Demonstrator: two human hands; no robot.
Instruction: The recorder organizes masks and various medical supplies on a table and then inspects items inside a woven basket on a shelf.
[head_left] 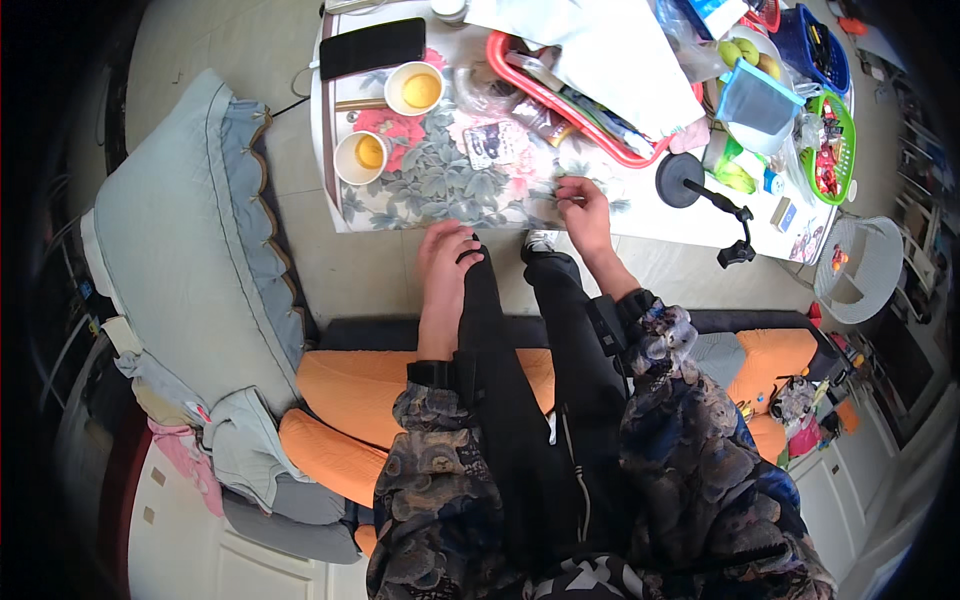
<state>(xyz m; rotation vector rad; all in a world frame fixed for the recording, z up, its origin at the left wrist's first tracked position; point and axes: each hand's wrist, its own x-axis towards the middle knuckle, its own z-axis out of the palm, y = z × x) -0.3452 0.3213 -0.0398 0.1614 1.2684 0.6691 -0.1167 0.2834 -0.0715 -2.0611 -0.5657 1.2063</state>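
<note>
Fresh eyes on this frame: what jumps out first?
Bright orange cushions on both sides of the person's legs. Then, up on the flowered tabletop, a red basket partly covered by a white sheet, and two paper cups of yellow liquid to its left.

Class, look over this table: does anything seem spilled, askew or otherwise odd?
No spill shows around the paper cups. The red basket looks untidy: a large white sheet sprawls across it, hiding part of its contents.
</note>
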